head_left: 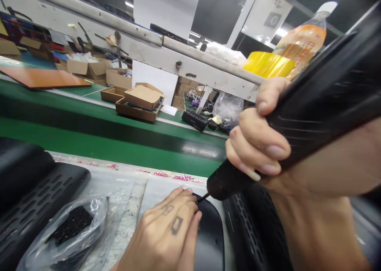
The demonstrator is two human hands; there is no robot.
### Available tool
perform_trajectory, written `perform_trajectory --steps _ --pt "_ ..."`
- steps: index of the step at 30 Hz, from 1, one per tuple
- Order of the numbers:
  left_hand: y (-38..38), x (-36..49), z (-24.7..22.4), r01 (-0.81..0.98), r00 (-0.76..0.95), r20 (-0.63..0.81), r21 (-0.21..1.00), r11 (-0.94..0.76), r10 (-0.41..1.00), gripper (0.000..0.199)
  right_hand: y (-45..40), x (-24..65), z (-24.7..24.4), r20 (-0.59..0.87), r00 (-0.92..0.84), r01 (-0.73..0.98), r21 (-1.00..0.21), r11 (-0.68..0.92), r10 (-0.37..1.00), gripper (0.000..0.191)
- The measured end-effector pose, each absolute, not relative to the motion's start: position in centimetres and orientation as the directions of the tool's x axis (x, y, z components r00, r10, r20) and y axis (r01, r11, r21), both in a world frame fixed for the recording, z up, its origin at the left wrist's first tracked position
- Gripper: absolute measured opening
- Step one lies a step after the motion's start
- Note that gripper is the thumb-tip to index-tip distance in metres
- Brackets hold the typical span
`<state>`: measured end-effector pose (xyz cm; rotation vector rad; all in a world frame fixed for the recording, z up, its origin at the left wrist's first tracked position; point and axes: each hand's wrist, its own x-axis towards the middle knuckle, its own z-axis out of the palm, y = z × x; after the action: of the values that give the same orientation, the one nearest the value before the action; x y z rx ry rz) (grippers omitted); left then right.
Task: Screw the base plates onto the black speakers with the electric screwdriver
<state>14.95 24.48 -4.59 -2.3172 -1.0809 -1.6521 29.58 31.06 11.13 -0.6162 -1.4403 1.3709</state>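
My right hand (258,136) is wrapped round a thick black electric screwdriver (321,88), which is tilted with its nose down to the left. The screwdriver's thin bit meets a black plastic cover (210,239) with a rounded edge, near its far end. My left hand (166,227), tattooed on the back, lies over the left part of this cover, its fingers stretched out and resting beside the bit. Its fingertips hide part of the cover, and no screw can be made out under the bit.
At left, an open plastic bag (74,227) of small black screws lies beside a slotted black housing (53,195). More slotted black housings (247,227) stand right of the cover. Beyond runs a green conveyor (119,140) with cardboard boxes (143,100). Yellow tape (268,64) and a bottle (309,36) sit on a rail.
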Motion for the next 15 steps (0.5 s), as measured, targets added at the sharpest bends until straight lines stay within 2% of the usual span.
perform_trajectory --steps 4,7,10,12,15 --pt "24.5 14.9 -4.4 0.523 0.146 0.869 0.339 -0.782 0.474 0.014 30.4 27.8 11.4 0.457 -0.172 -0.13 -0.888 0.44 0.873 0.082" --pt "24.2 14.8 -4.3 0.496 0.132 0.876 0.348 -0.796 0.465 0.016 30.2 28.5 11.5 0.414 -0.261 -0.128 -0.91 0.394 0.872 0.081" --pt "24.0 14.8 -4.2 0.508 0.114 0.881 0.346 -0.789 0.46 0.016 30.1 29.2 11.3 0.403 -0.336 -0.199 -0.914 0.354 0.851 0.083" --pt "24.0 14.7 -4.3 0.52 0.108 0.885 0.339 -0.784 0.453 0.016 30.0 29.0 11.3 0.405 -0.382 -0.258 -0.91 0.326 0.83 0.094" --pt "24.1 14.6 -4.5 0.529 0.11 0.884 0.336 -0.779 0.455 0.016 29.7 27.9 11.9 0.323 -0.423 -0.33 -0.925 0.188 0.847 0.109"
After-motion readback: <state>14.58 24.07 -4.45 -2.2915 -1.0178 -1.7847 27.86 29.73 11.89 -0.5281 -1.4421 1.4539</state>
